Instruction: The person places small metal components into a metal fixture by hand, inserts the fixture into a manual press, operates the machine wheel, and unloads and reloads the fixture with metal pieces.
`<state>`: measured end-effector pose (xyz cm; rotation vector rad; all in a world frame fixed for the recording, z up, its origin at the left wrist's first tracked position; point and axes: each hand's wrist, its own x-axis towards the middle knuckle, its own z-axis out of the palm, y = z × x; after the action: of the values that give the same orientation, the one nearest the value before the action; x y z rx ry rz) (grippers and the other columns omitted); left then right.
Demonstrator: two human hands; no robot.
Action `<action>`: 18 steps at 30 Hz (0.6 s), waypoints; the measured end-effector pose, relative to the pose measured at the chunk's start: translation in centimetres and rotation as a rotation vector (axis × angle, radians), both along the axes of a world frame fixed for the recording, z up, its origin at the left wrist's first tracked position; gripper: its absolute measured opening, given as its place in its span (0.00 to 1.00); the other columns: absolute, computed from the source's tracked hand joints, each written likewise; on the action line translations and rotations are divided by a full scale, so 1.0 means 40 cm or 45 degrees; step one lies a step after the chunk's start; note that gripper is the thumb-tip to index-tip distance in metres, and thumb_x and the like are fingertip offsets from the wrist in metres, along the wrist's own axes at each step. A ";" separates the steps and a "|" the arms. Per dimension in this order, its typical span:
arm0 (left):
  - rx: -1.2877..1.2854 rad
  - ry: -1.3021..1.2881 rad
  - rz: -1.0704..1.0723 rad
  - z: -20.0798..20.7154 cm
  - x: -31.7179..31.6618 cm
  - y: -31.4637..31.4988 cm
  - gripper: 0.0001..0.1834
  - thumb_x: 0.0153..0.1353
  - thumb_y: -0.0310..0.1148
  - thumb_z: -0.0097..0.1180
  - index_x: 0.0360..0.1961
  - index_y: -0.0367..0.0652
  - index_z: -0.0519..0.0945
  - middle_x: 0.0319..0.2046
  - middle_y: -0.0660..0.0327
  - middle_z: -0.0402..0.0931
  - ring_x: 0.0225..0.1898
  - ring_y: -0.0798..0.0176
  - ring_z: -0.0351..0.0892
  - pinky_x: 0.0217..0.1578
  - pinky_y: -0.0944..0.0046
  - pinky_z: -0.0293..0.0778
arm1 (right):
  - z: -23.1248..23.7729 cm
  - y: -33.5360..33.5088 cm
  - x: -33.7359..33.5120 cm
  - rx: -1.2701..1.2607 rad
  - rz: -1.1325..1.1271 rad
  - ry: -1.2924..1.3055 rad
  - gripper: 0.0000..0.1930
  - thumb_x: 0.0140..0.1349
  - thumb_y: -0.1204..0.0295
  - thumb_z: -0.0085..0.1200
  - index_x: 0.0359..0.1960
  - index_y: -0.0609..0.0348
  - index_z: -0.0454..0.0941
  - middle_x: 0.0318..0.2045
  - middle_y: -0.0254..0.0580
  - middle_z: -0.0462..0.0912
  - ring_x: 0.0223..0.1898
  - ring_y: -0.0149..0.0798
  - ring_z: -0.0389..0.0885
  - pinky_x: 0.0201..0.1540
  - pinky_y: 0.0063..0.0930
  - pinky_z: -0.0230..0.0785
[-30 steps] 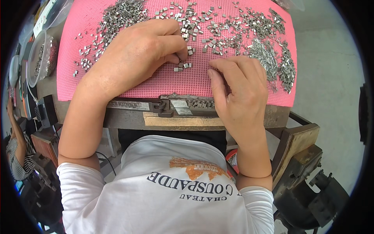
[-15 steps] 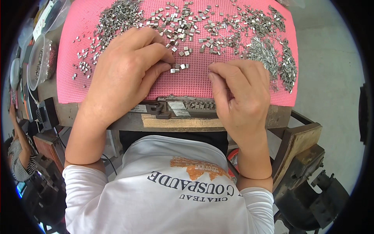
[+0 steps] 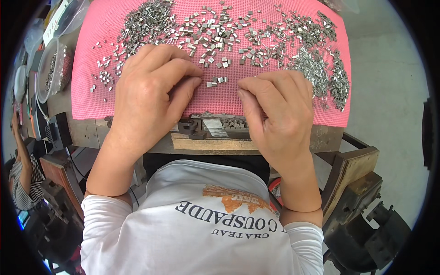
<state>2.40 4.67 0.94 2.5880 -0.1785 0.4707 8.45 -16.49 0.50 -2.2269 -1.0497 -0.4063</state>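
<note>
I'm looking down on the pink, open-weave rectangular mat (image 3: 89, 105), and here's the little cluster of silver, box-shaped metal pieces (image 3: 220, 80), sitting on the mat's middle, toward its near edge. Both bare hands flank it! The left hand (image 3: 149, 87) rests over the left part of the mat, bent thumb and forefinger nearly meeting, tips just beside the cluster, with a narrow strip of pink between. The right hand (image 3: 284, 107) is over the mat's right half, thumb and forefinger curled close, tips a touch farther from the pieces. So the hands are apart, cluster between them; whether either pinches anything tiny, I can't tell from up here.

Beyond, across the mat's far middle, I've got more loose silver metal blocks (image 3: 222, 33). A heap of thin, shiny metal pins (image 3: 149, 25) fills the mat's far left, and another heap of slim silver pins (image 3: 309, 68) lies on its right, past the right hand. Along the mat's near edge runs a dark metal fixture (image 3: 186, 126), partly behind both hands.
</note>
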 end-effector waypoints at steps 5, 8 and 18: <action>0.014 0.013 0.026 0.008 -0.018 0.012 0.05 0.53 0.26 0.69 0.33 0.42 0.86 0.36 0.61 0.81 0.41 0.53 0.79 0.42 0.56 0.74 | 0.007 0.054 -0.006 -0.076 0.086 -0.018 0.10 0.50 0.78 0.70 0.35 0.55 0.85 0.34 0.35 0.81 0.39 0.42 0.78 0.44 0.37 0.67; 0.001 0.032 0.053 0.004 -0.036 0.008 0.05 0.52 0.26 0.69 0.32 0.42 0.86 0.36 0.61 0.80 0.41 0.53 0.78 0.43 0.55 0.74 | 0.003 0.083 -0.007 -0.151 0.121 -0.044 0.10 0.50 0.78 0.67 0.35 0.55 0.84 0.34 0.35 0.80 0.41 0.41 0.78 0.46 0.39 0.66; -0.045 -0.023 0.088 -0.018 -0.052 0.021 0.06 0.50 0.26 0.70 0.31 0.44 0.87 0.36 0.64 0.80 0.41 0.56 0.77 0.42 0.56 0.71 | -0.001 0.109 0.001 -0.306 0.136 -0.001 0.06 0.53 0.76 0.64 0.33 0.55 0.83 0.34 0.35 0.77 0.41 0.42 0.76 0.45 0.38 0.63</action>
<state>0.30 5.51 0.22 2.5628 -0.0868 0.5180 8.50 -12.15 0.45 -2.3648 -1.2686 -0.2455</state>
